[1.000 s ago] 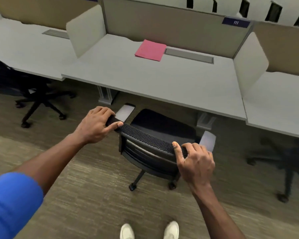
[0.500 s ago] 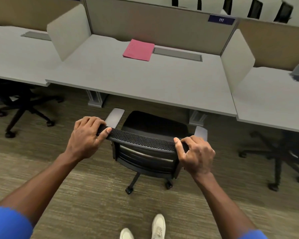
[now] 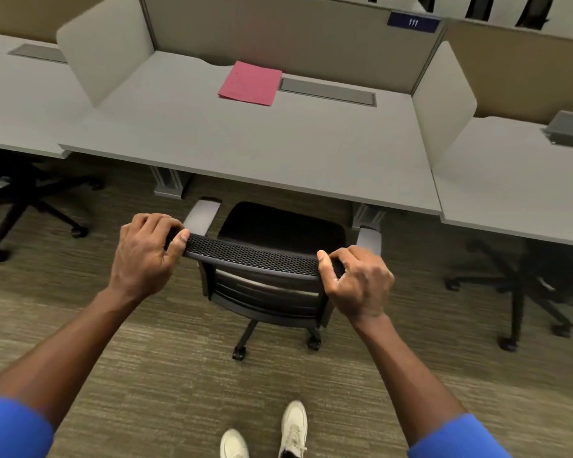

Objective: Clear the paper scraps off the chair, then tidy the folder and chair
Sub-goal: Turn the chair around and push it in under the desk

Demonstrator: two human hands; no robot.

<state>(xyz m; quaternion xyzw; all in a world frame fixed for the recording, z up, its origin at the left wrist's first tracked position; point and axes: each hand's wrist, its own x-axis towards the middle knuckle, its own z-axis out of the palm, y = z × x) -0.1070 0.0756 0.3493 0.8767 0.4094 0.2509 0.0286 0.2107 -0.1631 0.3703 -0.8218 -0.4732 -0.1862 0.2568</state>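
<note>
Gripping the top edge of a black office chair [image 3: 272,259], both hands are curling their fingers [image 3: 153,223] over the mesh backrest, thumbs pressing on the near side. The left hand [image 3: 144,254] is closing around the left end of the backrest rim, and the right hand [image 3: 361,282] is closing around the right end, so each hand is wrapped tight on the chair with nothing else in it. The person's bare forearms are reaching forward from blue sleeves [image 3: 12,428] at the bottom corners. The chair is standing on patterned carpet [image 3: 166,375], its dark seat facing the grey tabletop [image 3: 262,150] and lying partly beneath the front edge; its two grey armrests [image 3: 201,213] are sitting just short of that edge. The seat is looking bare. A pink folder [image 3: 250,83] is lying flat and closed toward the back of the tabletop, just beside a grey cable hatch [image 3: 328,91] and well apart from the chair. White shoes [image 3: 293,424] are showing on the carpet behind the chair.
</note>
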